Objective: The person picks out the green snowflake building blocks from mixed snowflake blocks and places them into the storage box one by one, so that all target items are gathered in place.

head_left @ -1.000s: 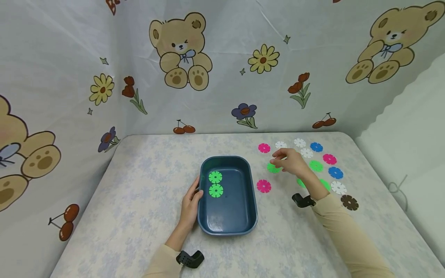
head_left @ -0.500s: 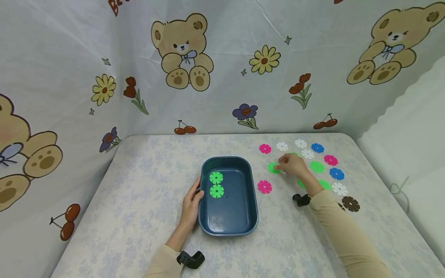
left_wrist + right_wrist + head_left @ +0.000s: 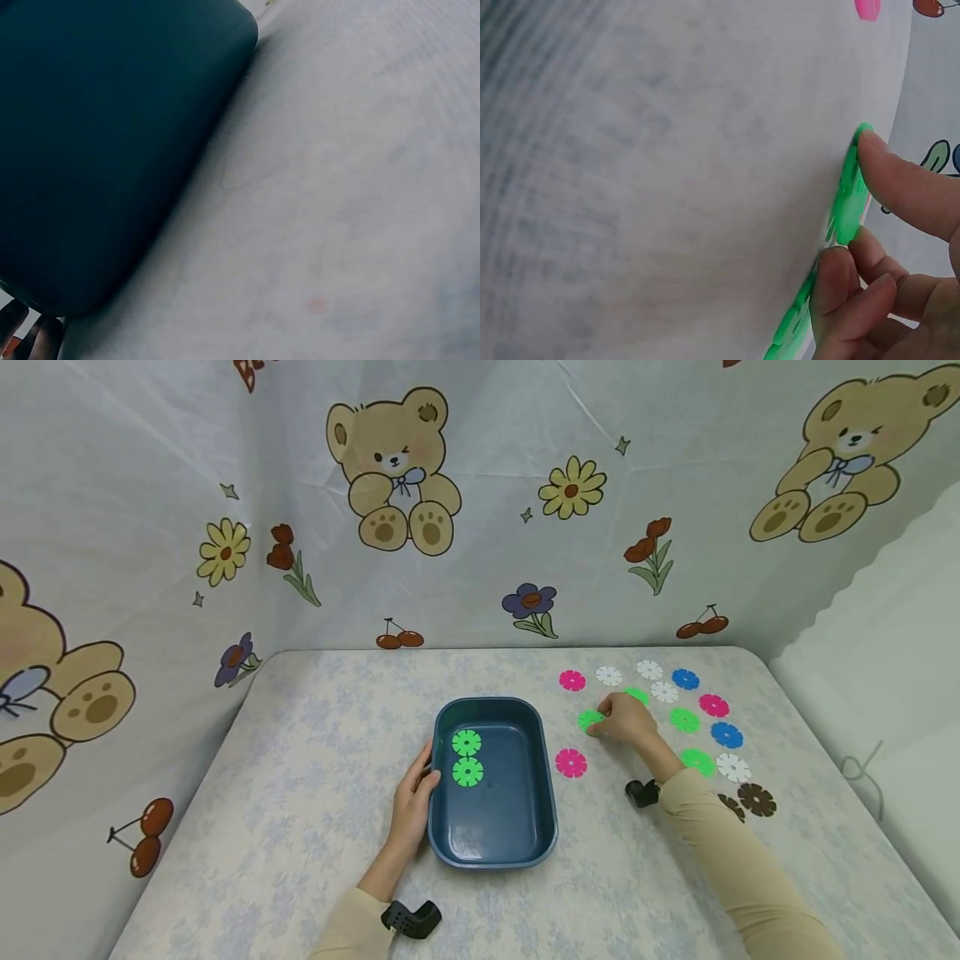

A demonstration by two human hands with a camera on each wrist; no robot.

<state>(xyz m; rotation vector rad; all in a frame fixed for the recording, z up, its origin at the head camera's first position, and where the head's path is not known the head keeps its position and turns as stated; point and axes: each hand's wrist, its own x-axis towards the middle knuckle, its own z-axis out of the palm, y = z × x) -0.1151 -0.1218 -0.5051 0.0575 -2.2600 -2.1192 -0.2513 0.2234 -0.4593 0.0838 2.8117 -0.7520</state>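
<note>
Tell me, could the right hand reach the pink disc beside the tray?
Probably yes: nothing covers or blocks the nearby pink disc, though the right hand seems to be pinching a green disc.

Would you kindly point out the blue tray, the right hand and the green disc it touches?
Blue tray (image 3: 495,817): head view, bare floor.
Right hand (image 3: 628,720): head view, back of the hand.
Green disc (image 3: 851,206): right wrist view, its flat face.

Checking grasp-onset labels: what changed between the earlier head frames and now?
The right hand came down onto the loose green notched plastic disc nearest the dark-blue rectangular plastic tray and now pinches it; the disc hasn't visibly shifted. Unchanged: the left hand at the tray's left side, and the two green notched plastic discs inside.
</note>
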